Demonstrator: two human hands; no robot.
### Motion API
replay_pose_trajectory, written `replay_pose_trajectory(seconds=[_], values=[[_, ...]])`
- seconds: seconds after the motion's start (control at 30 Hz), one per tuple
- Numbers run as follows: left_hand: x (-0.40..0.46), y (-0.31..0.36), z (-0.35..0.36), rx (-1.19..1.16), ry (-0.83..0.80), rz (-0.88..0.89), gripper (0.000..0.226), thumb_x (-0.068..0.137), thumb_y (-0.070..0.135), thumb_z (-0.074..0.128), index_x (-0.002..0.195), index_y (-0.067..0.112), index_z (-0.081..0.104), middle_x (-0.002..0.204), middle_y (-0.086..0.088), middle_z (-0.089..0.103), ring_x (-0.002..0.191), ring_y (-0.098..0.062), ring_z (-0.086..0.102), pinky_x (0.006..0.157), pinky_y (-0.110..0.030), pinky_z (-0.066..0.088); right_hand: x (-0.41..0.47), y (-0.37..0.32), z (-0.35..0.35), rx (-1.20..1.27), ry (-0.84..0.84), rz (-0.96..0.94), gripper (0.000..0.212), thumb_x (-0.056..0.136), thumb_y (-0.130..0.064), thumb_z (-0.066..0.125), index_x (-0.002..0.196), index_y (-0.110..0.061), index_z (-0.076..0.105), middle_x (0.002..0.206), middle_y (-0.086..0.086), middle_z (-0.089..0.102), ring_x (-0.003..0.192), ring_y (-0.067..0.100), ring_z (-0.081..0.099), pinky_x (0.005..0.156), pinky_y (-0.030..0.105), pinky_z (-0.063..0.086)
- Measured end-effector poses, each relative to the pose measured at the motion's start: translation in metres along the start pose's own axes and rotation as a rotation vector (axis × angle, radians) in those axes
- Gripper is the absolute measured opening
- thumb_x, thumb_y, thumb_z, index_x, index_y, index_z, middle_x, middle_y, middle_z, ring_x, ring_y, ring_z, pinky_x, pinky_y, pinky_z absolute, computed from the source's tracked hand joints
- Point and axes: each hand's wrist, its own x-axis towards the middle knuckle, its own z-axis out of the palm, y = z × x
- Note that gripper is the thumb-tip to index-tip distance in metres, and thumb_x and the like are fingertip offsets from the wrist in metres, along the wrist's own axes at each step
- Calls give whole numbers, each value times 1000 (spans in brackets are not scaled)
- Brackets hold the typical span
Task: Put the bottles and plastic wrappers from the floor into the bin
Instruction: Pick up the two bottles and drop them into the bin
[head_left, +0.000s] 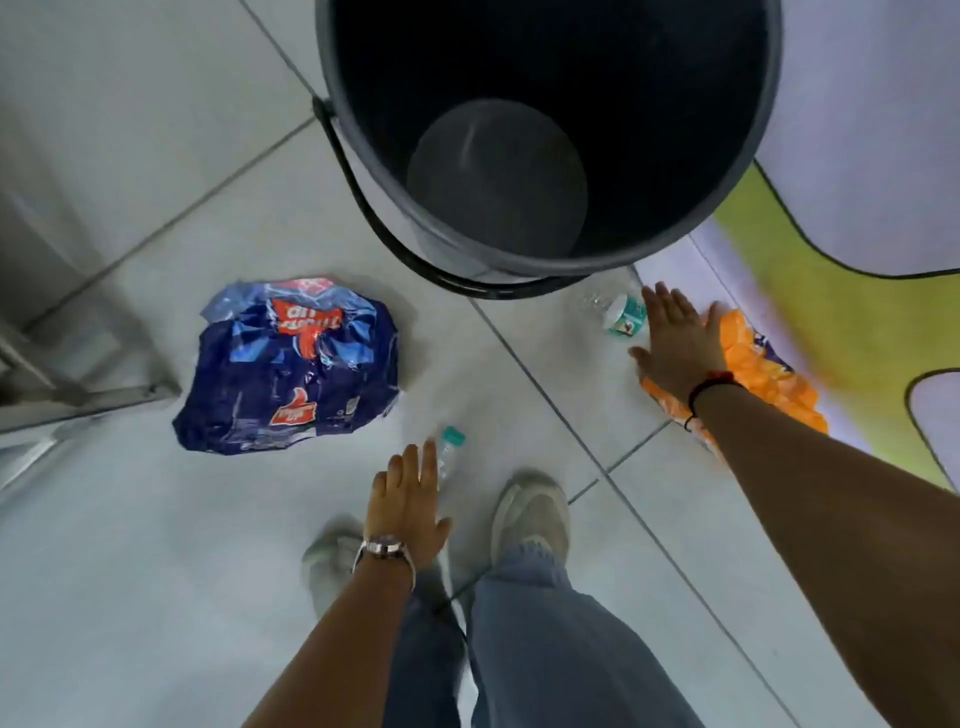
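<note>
The bin (332, 57) stands at twelve o'clock with nothing visible on its dark floor, so by my reading the pickup is only starting. All the litter lies on the tiled floor (130, 571): a crumpled blue wrapper (291, 374) at ten o'clock, an orange wrapper (769, 374) at two o'clock, one clear bottle (621, 312) with a teal label just below the bin's rim, and a second bottle (449, 447) near the middle, its teal cap pointing away from the shoes.

The right hand (675, 345) is spread flat, fingers extended, over the near end of the orange wrapper and just beside the labelled bottle — holding nothing. The left hand (408, 504) is likewise splayed and empty, above the second bottle.

Next, each hand probably needs to drop lower and curl its fingers around a piece before lifting toward the bin.

Motion blur softens everything; the second bottle's clear body is mostly hidden behind the left hand, and I cannot tell whether either palm touches anything.
</note>
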Motion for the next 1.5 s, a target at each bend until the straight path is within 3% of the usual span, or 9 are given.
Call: replay_pose_trajectory(seconds=[0.2, 0.4, 0.8, 0.9, 0.97, 1.07, 1.27, 1.4, 1.5], values=[[29, 3, 39, -81, -92, -179, 80, 89, 28, 52, 142, 5, -4, 143, -13, 27, 126, -27, 36, 100, -35, 38, 36, 4, 27, 8, -80, 38, 86, 87, -32, 62, 148, -13, 4, 159, 12, 9, 145, 29, 14, 114, 61, 2], [35, -1, 30, -265, -23, -177, 71, 86, 22, 56, 140, 9, 11, 132, -12, 38, 113, -27, 47, 90, -37, 48, 40, -5, 35, 18, 59, 18, 61, 85, -20, 65, 137, -11, 33, 139, 18, 49, 127, 38, 45, 113, 62, 9], [-77, 7, -175, -518, 515, -84, 74, 76, 10, 69, 136, -2, 27, 126, -29, 48, 111, -45, 51, 89, -54, 50, -116, -11, -83, 29, 138, -31, 63, 82, 11, 47, 138, -16, 38, 145, 11, 43, 137, 30, 32, 113, 61, 2], [-94, 5, -229, -541, 635, -110, 73, 78, 14, 69, 136, 0, 27, 127, -32, 47, 110, -48, 51, 85, -56, 51, -149, -4, -114, 31, 231, -9, 75, 59, 24, 65, 126, -7, 54, 128, 21, 59, 121, 39, 53, 101, 73, 26], [-89, 8, -269, -549, 688, -96, 73, 82, 19, 66, 139, 5, 23, 130, -28, 46, 111, -45, 51, 87, -54, 50, -158, 2, -135, -8, 325, 5, 83, 43, 25, 75, 119, -5, 57, 117, 23, 65, 109, 42, 62, 88, 78, 34], [-62, 19, -319, -552, 742, -31, 74, 82, 22, 65, 140, 6, 21, 123, -25, 49, 104, -39, 53, 85, -47, 49, -152, 9, -170, -14, 450, 33, 82, 53, 15, 75, 125, -9, 44, 123, 22, 62, 113, 41, 59, 88, 78, 31], [0, 31, -358, -593, 670, -150, 76, 84, 29, 62, 141, 8, 16, 138, -23, 39, 122, -38, 41, 100, -47, 36, -101, -16, -238, 7, 635, -66, 84, 57, 6, 82, 128, -12, 41, 126, 16, 62, 115, 34, 60, 88, 78, 31], [14, 20, -352, -496, 718, -207, 68, 89, 33, 52, 141, 6, 17, 148, -20, 27, 134, -37, 26, 111, -51, 18, -64, -49, -258, -82, 509, -336, 85, 65, 1, 79, 138, -17, 39, 142, 13, 48, 130, 32, 46, 95, 71, 9], [9, 4, -345, -422, 756, -198, 60, 93, 33, 44, 141, 7, 18, 151, -17, 23, 138, -35, 21, 113, -53, 9, -41, -62, -248, -128, 322, -408, 79, 88, -5, 57, 147, -27, 10, 159, 4, 11, 146, 25, 9, 96, 63, -19]])
